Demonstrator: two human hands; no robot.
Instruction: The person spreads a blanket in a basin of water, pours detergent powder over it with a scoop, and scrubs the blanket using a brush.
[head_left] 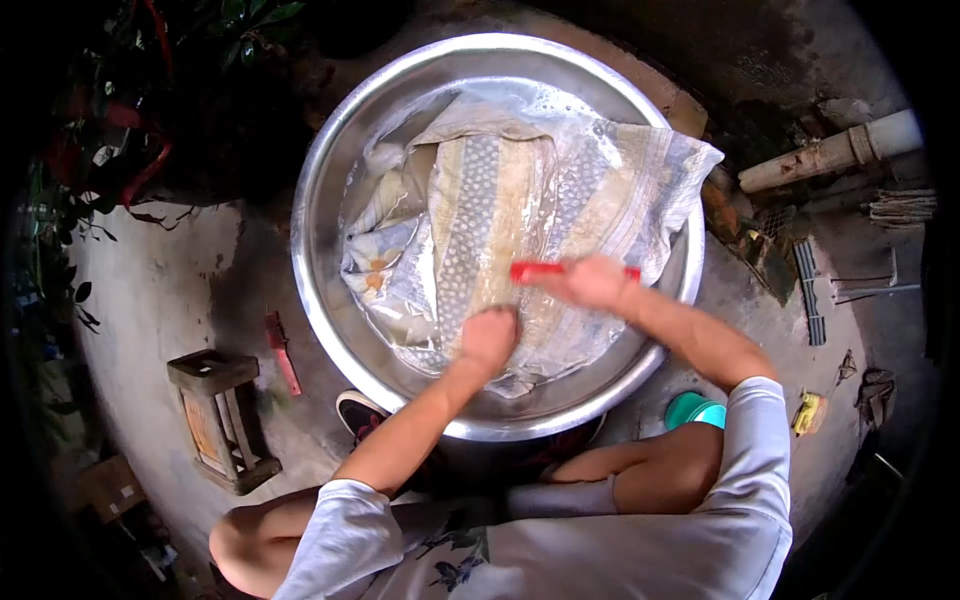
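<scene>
A wide metal basin (322,300) holds water with some suds and a soaked patterned cloth (468,215), striped in beige and grey with pale dots. One corner of the cloth hangs over the basin's right rim. My left hand (490,338) is closed in a fist on the cloth near the front of the basin, gripping a bit of it. In my right hand (596,283) is a red brush (535,272), held level over the cloth just right of the middle. Its underside is hidden, and the hand is slightly blurred.
Left of the basin, a small wooden stool (222,420) and another red brush (283,352) are on the concrete floor. A teal bowl (692,408) sits by my right knee. At right are a pipe (830,155) and a yellow packet (806,413); plants (150,150) crowd the upper left.
</scene>
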